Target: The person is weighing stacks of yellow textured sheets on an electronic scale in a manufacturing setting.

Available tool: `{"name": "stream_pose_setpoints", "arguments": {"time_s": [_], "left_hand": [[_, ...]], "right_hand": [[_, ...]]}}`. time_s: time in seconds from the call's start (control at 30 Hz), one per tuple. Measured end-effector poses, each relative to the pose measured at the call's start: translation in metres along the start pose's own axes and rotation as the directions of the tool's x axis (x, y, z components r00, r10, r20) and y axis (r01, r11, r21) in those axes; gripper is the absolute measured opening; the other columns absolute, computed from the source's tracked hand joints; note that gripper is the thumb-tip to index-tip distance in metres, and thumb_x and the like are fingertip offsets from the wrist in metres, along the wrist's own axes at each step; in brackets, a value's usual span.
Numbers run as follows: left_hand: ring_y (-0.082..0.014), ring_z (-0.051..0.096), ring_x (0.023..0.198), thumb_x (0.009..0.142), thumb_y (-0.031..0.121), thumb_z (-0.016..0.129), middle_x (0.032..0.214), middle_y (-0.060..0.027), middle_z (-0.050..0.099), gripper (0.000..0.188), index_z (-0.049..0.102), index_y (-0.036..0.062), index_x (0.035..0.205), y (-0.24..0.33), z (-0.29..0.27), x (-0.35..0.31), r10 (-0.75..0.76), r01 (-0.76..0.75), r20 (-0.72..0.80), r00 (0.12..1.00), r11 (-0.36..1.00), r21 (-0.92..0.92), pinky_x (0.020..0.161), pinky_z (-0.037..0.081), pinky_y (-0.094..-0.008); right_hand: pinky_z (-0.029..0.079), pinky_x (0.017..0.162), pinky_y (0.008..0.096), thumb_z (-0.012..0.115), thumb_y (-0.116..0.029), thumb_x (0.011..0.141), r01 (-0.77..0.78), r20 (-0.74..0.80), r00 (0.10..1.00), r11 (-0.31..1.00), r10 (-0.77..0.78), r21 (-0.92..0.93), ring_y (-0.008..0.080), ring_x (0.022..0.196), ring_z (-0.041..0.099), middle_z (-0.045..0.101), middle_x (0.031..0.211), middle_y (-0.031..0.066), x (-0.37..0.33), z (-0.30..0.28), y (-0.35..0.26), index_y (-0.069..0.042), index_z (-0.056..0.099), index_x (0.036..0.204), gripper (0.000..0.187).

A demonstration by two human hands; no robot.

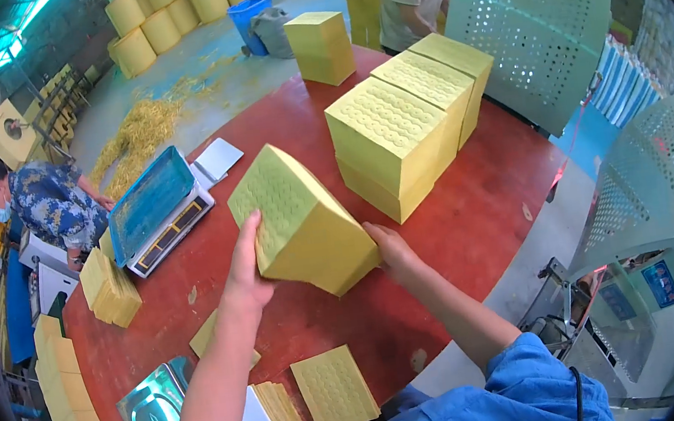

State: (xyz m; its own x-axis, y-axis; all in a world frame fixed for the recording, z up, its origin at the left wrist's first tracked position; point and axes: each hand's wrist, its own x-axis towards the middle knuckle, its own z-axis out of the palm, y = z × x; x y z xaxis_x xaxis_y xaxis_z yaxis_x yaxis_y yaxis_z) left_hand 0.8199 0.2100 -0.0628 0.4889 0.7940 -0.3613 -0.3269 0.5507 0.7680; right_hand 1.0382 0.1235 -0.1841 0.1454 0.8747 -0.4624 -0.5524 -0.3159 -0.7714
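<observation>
A thick block of yellow embossed paper (307,239) is held tilted above the red table, between both of my hands. My left hand (248,263) grips its left side, the thumb on the patterned face. My right hand (392,250) is closed on its lower right corner. Just beyond stand several similar paper blocks (389,124) pressed side by side in a row. Nearer to me lie a flat stack of embossed sheets (335,389) and a leaning bundle of sheets (283,419). A small yellow piece (222,340) is partly hidden behind my left forearm.
The red table (473,219) bears a blue-topped weighing scale (159,211), a shiny metal-topped scale (156,418), a small paper stack (109,289) and a lone paper block (320,48). People work at left and far right. Perforated green guards (533,26) rise on the right.
</observation>
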Motion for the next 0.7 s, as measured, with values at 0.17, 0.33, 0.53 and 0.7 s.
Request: {"name": "stream_pose_setpoints", "arguments": {"time_s": [0.17,0.33,0.53,0.7], "left_hand": [[-0.0232,0.060,0.116,0.096,0.050,0.051,0.127,-0.0097,0.062,0.057,0.051,0.0093,0.135,-0.003,0.045,0.021,-0.059,0.050,0.044,0.997,0.979,0.199,0.096,0.050,-0.0454],[-0.0230,0.058,0.121,0.097,0.052,0.047,0.132,-0.0095,0.060,0.060,0.049,0.0095,0.138,-0.014,0.070,0.027,-0.093,0.092,-0.009,0.996,0.953,0.289,0.100,0.047,-0.0459],[-0.0240,0.051,0.126,0.095,0.055,0.050,0.138,-0.0103,0.054,0.067,0.043,0.0090,0.143,-0.027,0.067,0.050,-0.030,0.012,0.039,0.999,0.916,0.402,0.102,0.042,-0.0461],[-0.0237,0.046,0.129,0.092,0.055,0.054,0.142,-0.0113,0.049,0.075,0.037,0.0068,0.147,-0.025,0.073,0.051,-0.043,0.030,0.025,0.999,0.925,0.378,0.107,0.036,-0.0413]], "right_hand": [[0.047,0.095,0.0373,0.048,-0.036,0.103,0.188,-0.114,0.979,0.965,-0.169,0.185,0.0210,0.114,0.057,0.058,0.129,0.0100,-0.011,-0.021,0.009,-0.002,0.046,0.140,0.051],[0.046,0.099,0.0344,0.057,-0.015,0.097,0.392,-0.076,0.895,0.858,-0.439,-0.330,0.0212,0.120,0.054,0.053,0.135,0.0158,-0.051,-0.033,0.005,0.003,0.033,0.148,0.059],[0.044,0.103,0.0347,0.059,-0.007,0.094,0.429,-0.057,0.895,0.889,-0.442,-0.162,0.0233,0.129,0.050,0.049,0.142,0.0182,-0.056,-0.037,0.017,0.002,0.029,0.150,0.064],[0.045,0.103,0.0345,0.061,-0.003,0.092,0.439,-0.087,0.892,0.897,-0.443,-0.056,0.0247,0.128,0.051,0.047,0.142,0.0170,-0.050,-0.039,0.016,0.003,0.032,0.148,0.064]]}}
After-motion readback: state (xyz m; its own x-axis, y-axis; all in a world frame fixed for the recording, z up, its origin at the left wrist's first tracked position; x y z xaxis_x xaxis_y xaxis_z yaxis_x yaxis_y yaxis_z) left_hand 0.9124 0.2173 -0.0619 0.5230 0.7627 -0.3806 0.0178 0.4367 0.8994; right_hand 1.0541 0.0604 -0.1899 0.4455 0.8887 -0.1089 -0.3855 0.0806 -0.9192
